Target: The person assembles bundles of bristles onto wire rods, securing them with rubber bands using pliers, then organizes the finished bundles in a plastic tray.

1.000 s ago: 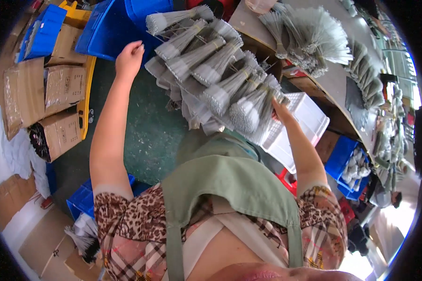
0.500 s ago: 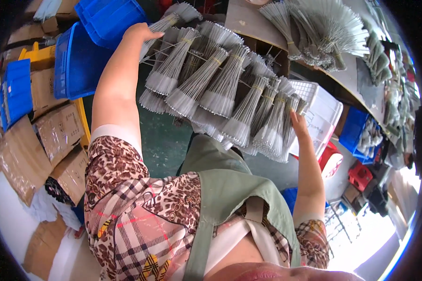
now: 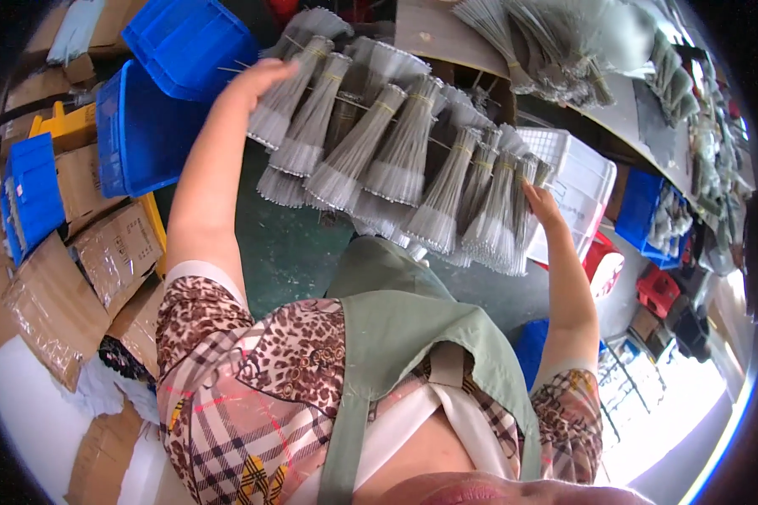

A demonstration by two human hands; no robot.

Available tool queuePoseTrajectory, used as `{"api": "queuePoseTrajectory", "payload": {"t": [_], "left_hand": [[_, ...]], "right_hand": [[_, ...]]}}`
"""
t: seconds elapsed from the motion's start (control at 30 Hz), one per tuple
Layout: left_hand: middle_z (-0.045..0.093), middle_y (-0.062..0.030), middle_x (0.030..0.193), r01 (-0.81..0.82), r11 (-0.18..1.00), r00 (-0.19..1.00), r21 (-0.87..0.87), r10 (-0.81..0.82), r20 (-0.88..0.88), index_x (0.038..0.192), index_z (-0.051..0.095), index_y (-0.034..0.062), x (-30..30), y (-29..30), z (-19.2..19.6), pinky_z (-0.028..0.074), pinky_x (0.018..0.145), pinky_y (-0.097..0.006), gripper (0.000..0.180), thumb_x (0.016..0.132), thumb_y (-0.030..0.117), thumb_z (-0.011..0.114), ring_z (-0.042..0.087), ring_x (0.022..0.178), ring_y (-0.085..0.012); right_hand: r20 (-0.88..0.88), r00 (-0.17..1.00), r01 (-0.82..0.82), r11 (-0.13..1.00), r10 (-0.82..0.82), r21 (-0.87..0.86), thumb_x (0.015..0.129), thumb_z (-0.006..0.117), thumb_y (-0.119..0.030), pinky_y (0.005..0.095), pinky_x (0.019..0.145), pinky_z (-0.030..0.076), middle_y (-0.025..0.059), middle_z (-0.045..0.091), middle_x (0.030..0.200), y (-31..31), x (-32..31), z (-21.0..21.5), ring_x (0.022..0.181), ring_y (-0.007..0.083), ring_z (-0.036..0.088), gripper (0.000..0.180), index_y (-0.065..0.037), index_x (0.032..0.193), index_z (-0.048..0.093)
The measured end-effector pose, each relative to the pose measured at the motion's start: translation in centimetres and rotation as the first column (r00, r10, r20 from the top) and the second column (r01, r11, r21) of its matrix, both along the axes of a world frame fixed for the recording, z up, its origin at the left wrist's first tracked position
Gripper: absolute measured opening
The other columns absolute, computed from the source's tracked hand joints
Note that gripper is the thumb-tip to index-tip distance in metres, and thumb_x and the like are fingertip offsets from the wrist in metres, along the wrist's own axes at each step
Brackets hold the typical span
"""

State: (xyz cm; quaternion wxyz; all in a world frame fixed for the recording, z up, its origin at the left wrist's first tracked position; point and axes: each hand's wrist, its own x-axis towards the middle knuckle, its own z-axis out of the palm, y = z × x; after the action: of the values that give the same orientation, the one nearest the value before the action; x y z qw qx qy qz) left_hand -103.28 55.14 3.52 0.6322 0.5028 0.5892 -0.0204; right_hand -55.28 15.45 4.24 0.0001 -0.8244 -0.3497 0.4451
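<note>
A row of wire bundles (image 3: 358, 143) spans the space between my hands. Each gathers thin grey stems with a pale, flared lower end and a yellowish band near the narrow top. Thin metal rods run among them. My left hand (image 3: 268, 82) is closed at the top of the leftmost bundle (image 3: 283, 105); some of its fingers are hidden. At the far right end, my right hand (image 3: 544, 204) presses its fingers against the edge of the last bundle (image 3: 522, 215). What lies behind those fingers is partly hidden.
Blue plastic bins (image 3: 139, 135) and cardboard boxes (image 3: 118, 252) stack up on the left. A white crate (image 3: 574, 189) stands right of my right hand. More bundles (image 3: 556, 50) lie on a table (image 3: 446, 34) at the back. Farther right is a red stool (image 3: 659, 290).
The leftmost bundle, tilted up under my left hand before, now hangs downward alongside the others. My left hand has come slightly down and its grip has turned. My right hand stays at the right end.
</note>
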Motion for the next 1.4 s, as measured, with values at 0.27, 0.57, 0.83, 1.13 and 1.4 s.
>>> {"api": "queuePoseTrajectory", "payload": {"t": [0.27, 0.57, 0.83, 1.13, 1.4], "left_hand": [[0.059, -0.0191, 0.098, -0.844, 0.536, 0.531, -0.034, 0.843, 0.088, 0.097, 0.056, -0.0015, 0.6, 2.2, -5.5, 0.051, 0.067, -0.044, 0.020, 0.084, 0.013, 0.049, 0.059, 0.077, -0.0319], [0.061, -0.0141, 0.095, -0.834, 0.495, 0.545, 0.243, 0.805, 0.233, 0.097, 0.056, -0.0031, -5.0, -5.1, 4.2, 0.050, 0.073, -0.038, 0.025, 0.087, 0.016, 0.042, 0.061, 0.081, -0.0269], [0.055, -0.0045, 0.101, -0.951, 0.189, 0.296, 0.243, 0.777, 0.555, 0.104, 0.052, 0.0114, -13.9, -18.7, 10.0, 0.043, 0.088, -0.032, 0.025, 0.088, 0.030, 0.050, 0.053, 0.095, -0.0182], [0.038, -0.0003, 0.063, -0.968, 0.212, 0.252, 0.137, 0.862, 0.441, 0.064, 0.035, 0.0152, -17.0, -24.6, 13.7, 0.039, 0.060, -0.029, 0.021, 0.084, 0.018, 0.041, 0.042, 0.062, -0.0141], [0.051, -0.0031, 0.072, -0.962, 0.218, 0.273, 0.165, 0.733, 0.624, 0.071, 0.049, 0.0145, -30.3, -31.3, 9.7, 0.044, 0.061, -0.036, 0.022, 0.088, 0.027, 0.041, 0.048, 0.064, -0.0197]], "right_hand": [[0.073, 0.994, -0.084, 0.989, 0.076, 0.120, 0.086, 0.037, -0.061, 0.0360, 0.057, 0.040, 0.0120, 0.050, 0.056, -0.1, -0.7, 0.9, 0.054, 0.0210, 0.049, 0.064, -0.001, 0.072, 0.057], [0.236, 0.969, -0.123, 0.977, 0.079, 0.176, 0.075, 0.064, -0.049, 0.0397, 0.054, 0.042, 0.0151, 0.055, 0.060, -4.4, -7.3, 12.8, 0.056, 0.0320, 0.054, 0.047, -0.002, 0.079, 0.059], [0.096, 0.983, -0.181, 0.892, 0.155, 0.414, 0.064, 0.076, -0.031, 0.0410, 0.061, 0.047, 0.0127, 0.059, 0.072, -10.1, -13.9, 19.3, 0.070, 0.0356, 0.058, 0.038, -0.008, 0.090, 0.059], [0.016, 0.957, -0.280, 0.910, 0.289, 0.307, 0.063, 0.076, -0.032, 0.0432, 0.061, 0.046, 0.0129, 0.060, 0.075, -11.2, -13.1, 20.8, 0.072, 0.0354, 0.058, 0.044, -0.010, 0.095, 0.057], [0.008, 0.908, -0.395, 0.848, 0.419, 0.353, 0.058, 0.079, -0.024, 0.0390, 0.066, 0.048, 0.0141, 0.062, 0.080, -14.5, -11.4, 21.6, 0.074, 0.0364, 0.058, 0.046, -0.008, 0.096, 0.059]]}}
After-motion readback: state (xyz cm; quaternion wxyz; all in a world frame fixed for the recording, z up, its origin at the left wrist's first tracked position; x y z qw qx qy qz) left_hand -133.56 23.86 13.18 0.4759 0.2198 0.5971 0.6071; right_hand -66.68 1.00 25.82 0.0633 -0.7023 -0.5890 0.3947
